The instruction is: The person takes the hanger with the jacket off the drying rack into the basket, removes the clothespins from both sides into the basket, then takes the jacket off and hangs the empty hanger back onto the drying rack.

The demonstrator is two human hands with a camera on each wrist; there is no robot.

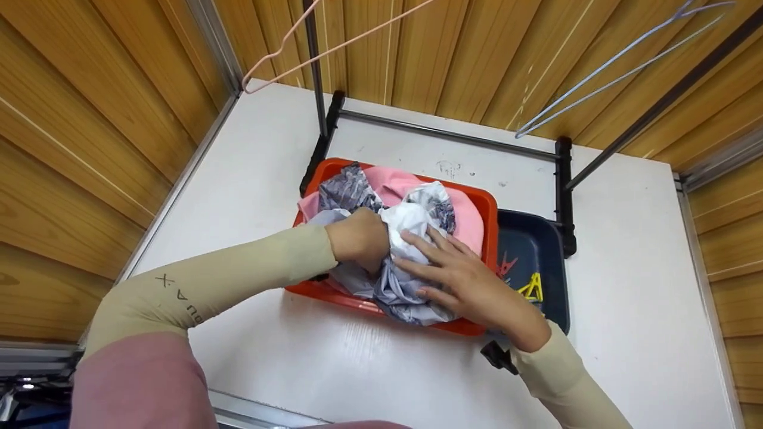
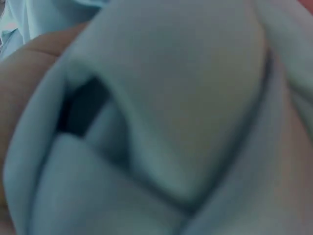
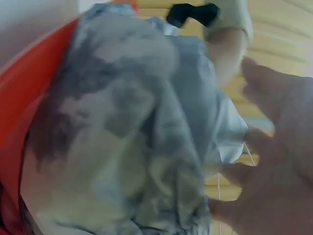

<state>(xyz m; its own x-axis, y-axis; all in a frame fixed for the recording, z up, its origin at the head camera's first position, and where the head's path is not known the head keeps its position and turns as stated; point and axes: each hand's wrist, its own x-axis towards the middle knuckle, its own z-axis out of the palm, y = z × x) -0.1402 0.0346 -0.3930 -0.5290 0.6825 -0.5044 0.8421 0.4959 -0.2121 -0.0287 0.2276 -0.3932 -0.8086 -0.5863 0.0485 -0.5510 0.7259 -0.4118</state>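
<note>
A white and grey patterned garment (image 1: 411, 280) lies bunched on top of the clothes in an orange-red basket (image 1: 490, 238). My left hand (image 1: 360, 238) grips it near the middle, its fingertips hidden by cloth. Folds of the pale fabric (image 2: 171, 98) fill the left wrist view, with part of the hand (image 2: 24, 83) at its left side. My right hand (image 1: 462, 277) has its fingers spread against the garment's right side. In the right wrist view the grey-mottled cloth (image 3: 122, 122) rises beside the spread fingers of the right hand (image 3: 283, 161).
Pink cloth (image 1: 468, 214) lies beneath the garment. A dark tray (image 1: 548, 256) with red and yellow clothespins (image 1: 532, 288) sits partly under the basket. Behind stands a black rack (image 1: 447, 134), with a pink hanger (image 1: 334, 53) and a blue hanger (image 1: 602, 59) above the white table (image 1: 250, 167).
</note>
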